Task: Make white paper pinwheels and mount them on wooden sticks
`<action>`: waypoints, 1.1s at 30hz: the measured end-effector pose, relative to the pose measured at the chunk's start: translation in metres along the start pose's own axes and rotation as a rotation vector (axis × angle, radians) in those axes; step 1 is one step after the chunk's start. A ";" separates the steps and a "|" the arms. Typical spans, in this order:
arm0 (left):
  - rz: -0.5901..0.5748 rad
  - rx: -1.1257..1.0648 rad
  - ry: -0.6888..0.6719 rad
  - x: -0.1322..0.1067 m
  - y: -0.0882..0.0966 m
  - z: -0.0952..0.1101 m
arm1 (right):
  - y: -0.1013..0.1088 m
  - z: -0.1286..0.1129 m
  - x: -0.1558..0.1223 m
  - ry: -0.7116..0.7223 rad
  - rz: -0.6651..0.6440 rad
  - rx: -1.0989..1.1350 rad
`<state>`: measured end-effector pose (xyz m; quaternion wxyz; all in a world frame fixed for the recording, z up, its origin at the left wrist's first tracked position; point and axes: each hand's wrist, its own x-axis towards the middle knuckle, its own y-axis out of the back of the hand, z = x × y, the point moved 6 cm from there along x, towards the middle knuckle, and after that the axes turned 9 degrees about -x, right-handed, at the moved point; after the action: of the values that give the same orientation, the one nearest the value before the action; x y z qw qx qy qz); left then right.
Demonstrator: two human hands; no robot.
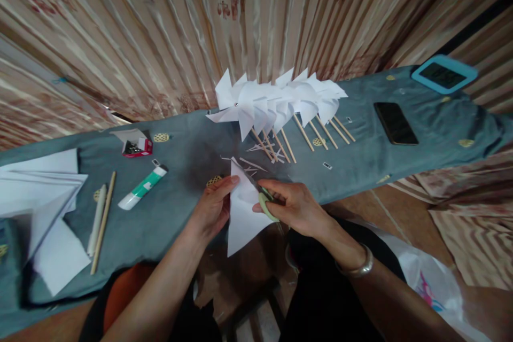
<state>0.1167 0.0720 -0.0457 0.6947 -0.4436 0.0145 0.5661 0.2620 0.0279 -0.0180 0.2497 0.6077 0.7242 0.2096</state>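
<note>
Through the head camera I have the sheet (249,219) between my two hands at the near edge of the table (176,235), its narrow tip pointing away from me and its wide end hanging toward the floor. My left hand (214,206) pinches it by the left edge: the thumb lies on the upper face, a little below the tip, and the other fingers curl at and behind that edge, partly hidden. My right hand (294,206) is closed around the green handles of the scissors (264,204), on the opposite side of the sheet. Their blades run along its right edge, aimed up and left toward the tip; I can't tell how far apart they stand.

Just beyond the tip lie thin paper scraps (253,164), some among the sticks (303,132) of the white pinwheels (246,108), which overlap in a row. On my left are a glue tube (143,187), an open red box (138,147) of small dark pieces, a wooden rod (103,224) beside a white one (96,219), and more paper (60,246). Over to the right I see a phone (396,123) and, behind it, a blue-framed clock (444,75).
</note>
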 end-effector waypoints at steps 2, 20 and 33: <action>-0.019 0.011 0.022 0.000 -0.001 -0.003 | 0.002 -0.001 0.000 -0.003 0.015 -0.011; 0.074 0.007 0.005 0.006 0.004 -0.003 | 0.020 0.015 0.009 -0.125 0.137 -0.170; 0.325 0.047 -0.296 -0.023 0.053 0.059 | -0.005 -0.027 0.021 -0.040 -0.184 -0.810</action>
<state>0.0378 0.0898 -0.0297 0.5990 -0.3311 -0.0033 0.7290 0.2384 0.0476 -0.0024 0.5002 0.3971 0.6296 0.4424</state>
